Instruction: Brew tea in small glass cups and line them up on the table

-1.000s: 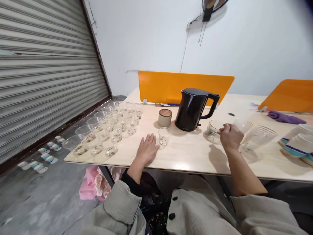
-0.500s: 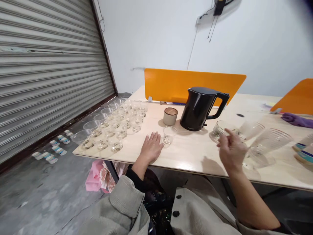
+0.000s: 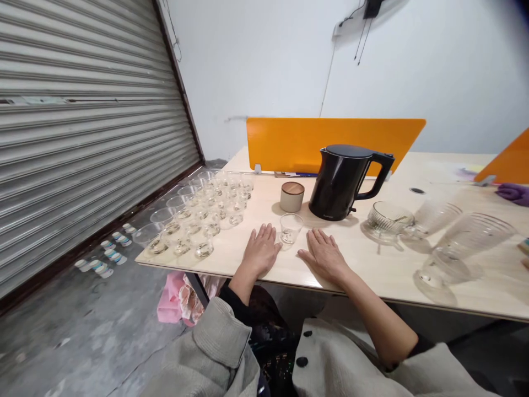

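Note:
Palm down on the table point(image 3: 264, 281), my left hand point(image 3: 261, 251) lies open with its fingers stretched forward. My right hand point(image 3: 324, 253) also rests flat, fingers extended, holding nothing. Between the two stands a small clear plastic cup point(image 3: 291, 227) with some dark bits at its bottom. Just behind that cup is a grey canister point(image 3: 291, 198) with a wooden lid. A black electric kettle point(image 3: 343, 182) stands behind my right hand, its handle to the right. Many similar clear cups point(image 3: 202, 220) with dark bits in them stand in rows left of my left hand.
A ribbed glass bowl point(image 3: 388, 220) sits right of the kettle. Nested stacks of clear cups point(image 3: 475, 242) lie tilted at the right. An orange divider point(image 3: 330, 140) runs behind the kettle. Small white-and-blue bottles point(image 3: 113, 253) stand on the floor, near a pink bag point(image 3: 171, 298).
My right hand has moved left from beside the glass bowl and now lies flat right of the single cup. My left hand stays in place. The view has shifted slightly.

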{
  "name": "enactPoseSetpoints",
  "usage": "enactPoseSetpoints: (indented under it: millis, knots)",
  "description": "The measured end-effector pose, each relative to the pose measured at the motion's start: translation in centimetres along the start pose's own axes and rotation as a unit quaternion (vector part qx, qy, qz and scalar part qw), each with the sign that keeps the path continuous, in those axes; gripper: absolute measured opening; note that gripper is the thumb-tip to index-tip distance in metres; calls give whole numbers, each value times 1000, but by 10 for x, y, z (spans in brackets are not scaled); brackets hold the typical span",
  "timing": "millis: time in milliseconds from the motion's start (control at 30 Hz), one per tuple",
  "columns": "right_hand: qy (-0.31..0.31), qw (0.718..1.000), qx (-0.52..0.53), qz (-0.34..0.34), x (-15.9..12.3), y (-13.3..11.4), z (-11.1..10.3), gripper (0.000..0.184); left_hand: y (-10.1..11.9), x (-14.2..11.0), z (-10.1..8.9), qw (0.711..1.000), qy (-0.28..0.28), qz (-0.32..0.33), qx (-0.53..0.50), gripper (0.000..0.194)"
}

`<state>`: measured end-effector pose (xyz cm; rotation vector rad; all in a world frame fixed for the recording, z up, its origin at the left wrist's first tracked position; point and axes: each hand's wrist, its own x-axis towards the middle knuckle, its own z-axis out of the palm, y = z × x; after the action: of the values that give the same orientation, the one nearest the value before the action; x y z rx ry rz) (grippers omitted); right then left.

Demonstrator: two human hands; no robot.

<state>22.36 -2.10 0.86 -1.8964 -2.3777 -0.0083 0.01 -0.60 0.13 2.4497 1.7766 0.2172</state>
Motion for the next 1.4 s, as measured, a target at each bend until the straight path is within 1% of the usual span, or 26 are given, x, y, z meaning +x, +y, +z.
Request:
enactPoseSetpoints:
  millis: [133,233,500,800,1067,1400]
  knots:
    - [-16,1000,8,-3,4,6,-1,80,-1,1,0,1000,-1,1,5,67]
    - [-16,1000,8,0,7,8,0,82,-1,1,1,1000,-7,1,8,66]
    - [-35,999,-2,9,3,1,-4,82,0,0,-1,1000,-9,-1,15,67]
    - [-13,1000,-6,1,5,4,3,81,-3,2,3,1000,-12,-3,15,67]
    - [-21,1000,-6,5,4,4,1,82,-2,1,2,1000,3,1,14,68]
    - [-32,999,-14,10,5,3,0,82,-2,0,0,1000,2,-1,11,67]
